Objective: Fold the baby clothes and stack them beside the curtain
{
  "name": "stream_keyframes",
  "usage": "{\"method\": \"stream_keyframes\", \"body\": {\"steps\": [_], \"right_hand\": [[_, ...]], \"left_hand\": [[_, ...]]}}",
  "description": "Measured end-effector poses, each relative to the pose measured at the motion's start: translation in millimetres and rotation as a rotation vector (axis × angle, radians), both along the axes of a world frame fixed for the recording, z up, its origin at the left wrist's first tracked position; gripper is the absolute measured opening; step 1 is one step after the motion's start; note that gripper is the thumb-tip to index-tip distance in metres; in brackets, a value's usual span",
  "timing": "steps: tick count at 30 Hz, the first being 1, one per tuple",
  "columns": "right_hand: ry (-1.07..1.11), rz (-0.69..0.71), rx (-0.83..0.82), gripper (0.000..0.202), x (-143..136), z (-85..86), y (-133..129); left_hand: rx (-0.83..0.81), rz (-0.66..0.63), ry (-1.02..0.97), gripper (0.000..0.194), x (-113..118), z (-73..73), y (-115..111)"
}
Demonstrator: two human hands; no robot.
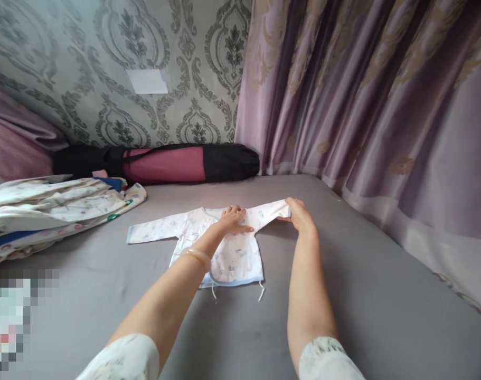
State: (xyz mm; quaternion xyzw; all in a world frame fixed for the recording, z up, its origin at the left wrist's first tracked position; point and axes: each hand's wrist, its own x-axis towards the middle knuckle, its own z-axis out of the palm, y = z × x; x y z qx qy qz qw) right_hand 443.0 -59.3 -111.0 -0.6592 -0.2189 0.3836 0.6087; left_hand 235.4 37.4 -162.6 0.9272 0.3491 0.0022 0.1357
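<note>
A small white baby shirt (pixel 237 258) with blue edging and a faint print lies spread on the grey sheet, its sleeves stretched out to both sides. Two thin white ties hang from its bottom edge. My left hand (pixel 235 219) rests flat on the upper chest of the shirt, fingers apart, with a pale bangle on the wrist. At the cuff of the right sleeve, my right hand (pixel 298 213) is closed on the fabric, thumb below and fingers above, the sleeve end slightly raised.
Crumpled printed cloth (pixel 66 206) lies at the left. Behind the shirt, a long black and maroon bag (pixel 164 164) lies against the patterned wall. Purple curtains (pixel 343 89) hang along the right side. A blurred patch covers the lower left corner.
</note>
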Motion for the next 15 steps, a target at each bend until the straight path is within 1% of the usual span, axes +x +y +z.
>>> {"method": "stream_keyframes", "body": {"steps": [3, 7, 11, 15], "right_hand": [[0.059, 0.042, 0.054, 0.007, -10, 11.1, 0], [0.090, 0.107, 0.106, 0.006, -27, 19.1, 4], [0.069, 0.178, 0.109, 0.007, -45, 19.9, 13], [0.044, 0.232, 0.083, 0.008, -61, 15.8, 23]], "left_hand": [[-0.005, -0.011, 0.037, 0.084, 2, 3.2, 3], [-0.025, -0.026, 0.076, 0.086, 4, 14.2, 2], [-0.043, -0.015, 0.067, 0.085, 6, 22.1, -1], [-0.046, 0.004, -0.030, 0.080, 3, 17.6, -1]]}}
